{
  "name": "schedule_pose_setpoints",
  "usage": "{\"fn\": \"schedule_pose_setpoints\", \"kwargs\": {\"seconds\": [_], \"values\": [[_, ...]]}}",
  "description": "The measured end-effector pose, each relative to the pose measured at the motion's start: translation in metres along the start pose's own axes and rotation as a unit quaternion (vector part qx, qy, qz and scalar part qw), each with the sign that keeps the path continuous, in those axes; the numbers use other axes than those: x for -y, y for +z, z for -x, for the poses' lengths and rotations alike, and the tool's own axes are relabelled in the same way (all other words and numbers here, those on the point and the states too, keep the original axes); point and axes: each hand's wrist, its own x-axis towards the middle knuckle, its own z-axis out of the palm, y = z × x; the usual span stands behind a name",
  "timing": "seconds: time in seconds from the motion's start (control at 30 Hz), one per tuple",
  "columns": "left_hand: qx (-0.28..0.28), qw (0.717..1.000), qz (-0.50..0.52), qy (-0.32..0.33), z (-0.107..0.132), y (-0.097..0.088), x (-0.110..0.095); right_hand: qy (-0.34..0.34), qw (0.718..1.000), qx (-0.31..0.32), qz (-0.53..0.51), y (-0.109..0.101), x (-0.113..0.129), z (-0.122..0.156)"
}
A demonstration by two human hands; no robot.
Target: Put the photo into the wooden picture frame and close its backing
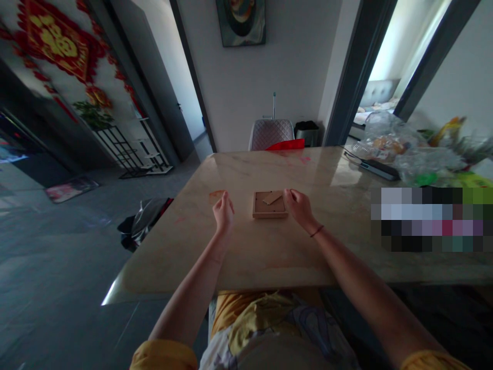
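A small wooden picture frame [269,214] lies on the marble bench [185,252] with its back upward, and its cardboard stand flap [272,198] is folded flat. The left hand [222,211] and right hand [299,208] are open, just beside it, gripping nothing.

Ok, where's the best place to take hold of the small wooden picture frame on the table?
Pinch the small wooden picture frame by its left and right outer edges, coming in from the sides with the left hand and right hand, which already flank it. It seems to lie flat, back up, so its raised border offers the firmest edge, away from the tan flap.
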Motion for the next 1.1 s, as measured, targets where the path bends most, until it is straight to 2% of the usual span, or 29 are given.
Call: {"fn": "schedule_pose_setpoints", "kwargs": {"seconds": [0.07,0.1,0.17,0.23,0.3,0.33,0.4,0.5,0.57,0.67,0.73,0.83,1.0,1.1], "values": [[0.029,0.99,-0.122,0.06,0.003,-0.001,-0.002,-0.046,0.998,0.024,0.046,-0.001,0.0,0.0],[0.06,0.974,-0.197,0.097,0.006,-0.001,-0.003,-0.074,0.993,0.047,0.075,-0.001,-0.001,0.001],[0.153,0.915,-0.338,0.158,0.012,0.0,-0.004,-0.118,0.977,0.112,0.136,0.001,-0.002,0.002],[0.245,0.853,-0.421,0.187,0.017,0.001,-0.005,-0.133,0.959,0.168,0.186,0.003,-0.004,0.003],[0.299,0.815,-0.453,0.202,0.02,0.002,-0.005,-0.133,0.95,0.196,0.202,0.004,-0.006,0.003],[0.309,0.809,-0.457,0.203,0.02,0.002,-0.005,-0.132,0.951,0.197,0.197,0.004,-0.006,0.002],[0.299,0.817,-0.451,0.197,0.019,0.001,-0.004,-0.116,0.963,0.171,0.173,0.002,-0.005,0.001],[0.24,0.856,-0.432,0.153,0.014,0.0,-0.003,-0.054,0.98,0.109,0.16,0.001,-0.003,0.0],[0.217,0.873,-0.422,0.113,0.011,0.0,0.0,-0.021,0.977,0.118,0.176,0.003,-0.005,0.002],[0.251,0.871,-0.415,0.079,0.012,0.004,0.007,-0.021,0.959,0.206,0.192,0.012,-0.013,0.008],[0.289,0.859,-0.413,0.086,0.014,0.006,0.01,-0.031,0.958,0.224,0.177,0.018,-0.02,0.011],[0.299,0.858,-0.402,0.113,0.018,0.009,0.011,-0.041,0.97,0.202,0.128,0.023,-0.027,0.011],[0.325,0.888,-0.311,0.094,0.021,0.012,0.016,-0.067,0.976,0.184,0.099,0.024,-0.035,0.005],[0.341,0.906,-0.233,0.092,0.022,0.017,0.024,-0.068,0.983,0.148,0.086,0.024,-0.039,0.002]]}}
